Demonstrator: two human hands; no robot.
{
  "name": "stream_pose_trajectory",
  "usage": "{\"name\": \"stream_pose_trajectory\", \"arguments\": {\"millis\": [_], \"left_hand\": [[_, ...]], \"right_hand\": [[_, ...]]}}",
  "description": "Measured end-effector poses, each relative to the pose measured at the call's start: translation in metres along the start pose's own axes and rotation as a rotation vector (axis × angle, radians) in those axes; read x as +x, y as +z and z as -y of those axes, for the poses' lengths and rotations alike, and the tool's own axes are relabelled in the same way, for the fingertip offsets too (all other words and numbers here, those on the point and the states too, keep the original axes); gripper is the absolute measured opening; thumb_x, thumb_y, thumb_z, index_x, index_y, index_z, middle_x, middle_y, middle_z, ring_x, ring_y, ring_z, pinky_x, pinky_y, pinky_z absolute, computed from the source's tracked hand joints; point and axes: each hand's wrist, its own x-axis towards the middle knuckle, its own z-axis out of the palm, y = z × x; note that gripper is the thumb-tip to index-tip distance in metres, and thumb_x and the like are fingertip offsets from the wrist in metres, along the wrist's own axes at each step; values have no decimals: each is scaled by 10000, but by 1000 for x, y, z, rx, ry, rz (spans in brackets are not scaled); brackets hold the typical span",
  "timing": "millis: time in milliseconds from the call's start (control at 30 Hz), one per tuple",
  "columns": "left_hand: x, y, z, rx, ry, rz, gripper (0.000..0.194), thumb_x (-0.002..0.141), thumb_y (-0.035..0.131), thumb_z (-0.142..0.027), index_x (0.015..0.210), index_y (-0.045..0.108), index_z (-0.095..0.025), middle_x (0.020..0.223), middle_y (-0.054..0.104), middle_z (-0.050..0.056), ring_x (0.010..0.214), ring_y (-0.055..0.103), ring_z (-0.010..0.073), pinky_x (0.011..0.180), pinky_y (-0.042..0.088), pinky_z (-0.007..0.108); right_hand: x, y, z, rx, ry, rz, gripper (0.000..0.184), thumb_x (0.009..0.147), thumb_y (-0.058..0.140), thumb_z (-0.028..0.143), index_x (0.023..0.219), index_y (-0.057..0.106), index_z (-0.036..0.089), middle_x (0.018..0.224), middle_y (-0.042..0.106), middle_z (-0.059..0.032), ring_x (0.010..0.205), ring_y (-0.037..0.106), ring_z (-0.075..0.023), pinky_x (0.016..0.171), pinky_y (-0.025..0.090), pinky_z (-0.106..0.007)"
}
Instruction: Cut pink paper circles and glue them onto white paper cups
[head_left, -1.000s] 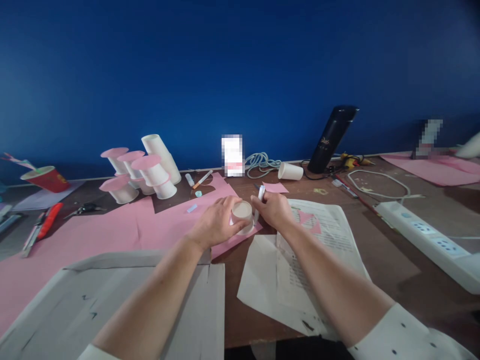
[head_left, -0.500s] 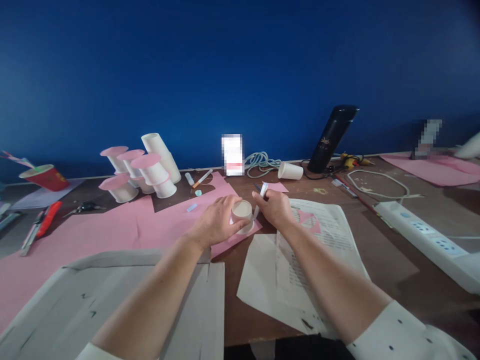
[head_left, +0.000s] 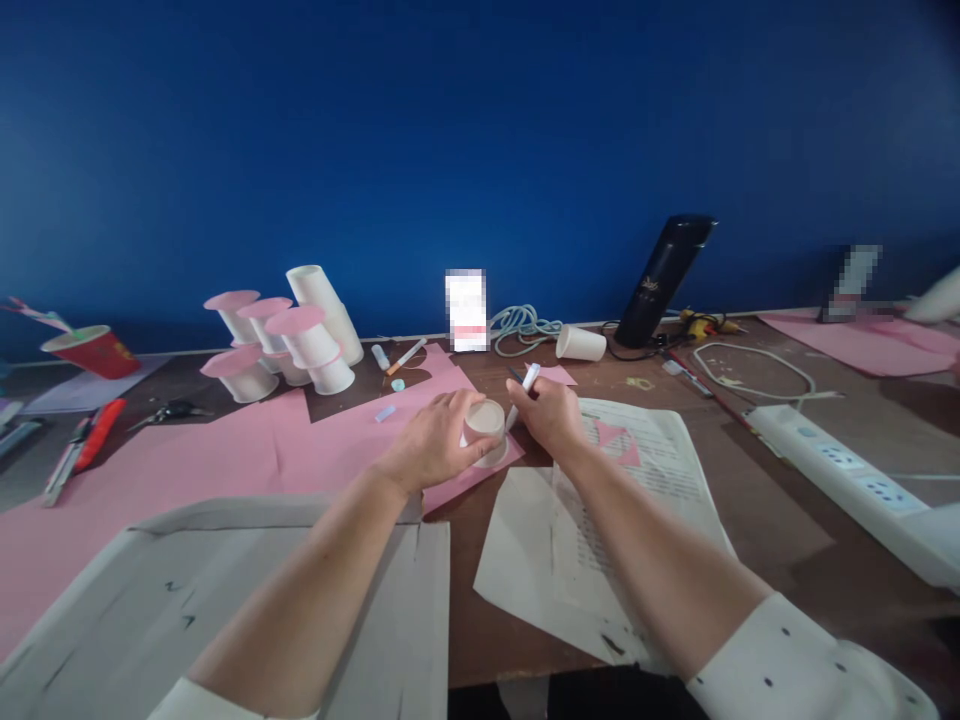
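My left hand [head_left: 439, 440] is closed round a white paper cup [head_left: 484, 422] that stands upside down on a corner of pink paper [head_left: 352, 440]. Its thumb and fingers press the cup's sides. In my right hand [head_left: 553, 412] is a white pen [head_left: 527, 385], held tilted, its lower end beside the cup's rim on the pink paper. Whether the tip touches the paper is too small to tell. Several white paper cups with pink paper discs [head_left: 300, 320] stand stacked at the left back, next to a tall leaning stack of plain cups [head_left: 330, 310].
A paper cup [head_left: 581, 343] lies on its side at the back, near a black bottle [head_left: 664, 285] and a coiled cable [head_left: 521, 328]. Printed sheets [head_left: 667, 460] lie under my right forearm. At right is a power strip [head_left: 847, 490]; at left, a utility knife [head_left: 82, 450] and red cup [head_left: 94, 350].
The pen has shifted slightly around the cup's rim to the right. My left hand stays on the cup, and the view has moved a little.
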Motion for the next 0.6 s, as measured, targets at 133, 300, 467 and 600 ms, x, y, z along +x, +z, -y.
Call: {"name": "stream_pose_trajectory", "arguments": {"millis": [133,300,467,600], "left_hand": [[0,1,2,7,16,-3,454,849,562,-519,1169,498,-204,1164,629,118,1099,580,313,891,479,480],[0,4,4,34,59,-67,439,845,578,-503,1157,525,-199,1129,625,114,1107,558,296,932,459,483],[1,-4,0,37,73,-60,453,845,560,-553,1133,578,-204,1103,643,104,1081,570,289,916,468,470],[1,-9,0,35,98,-66,474,892,473,-569,1143,614,-193,1099,660,104,1057,587,268,913,471,443]], "right_hand": [[1,2,0,40,13,0,410,855,498,542,710,674,202,661,682,-55,646,603,-188,590,351,-262],[4,5,0,121,24,20,403,844,505,546,717,675,204,666,689,-52,651,613,-187,599,383,-256],[5,6,2,179,38,49,413,842,510,545,706,675,192,666,695,-56,661,628,-186,605,401,-251],[5,6,3,198,30,53,424,837,511,547,666,655,187,654,691,-58,638,620,-179,592,394,-250]]}}
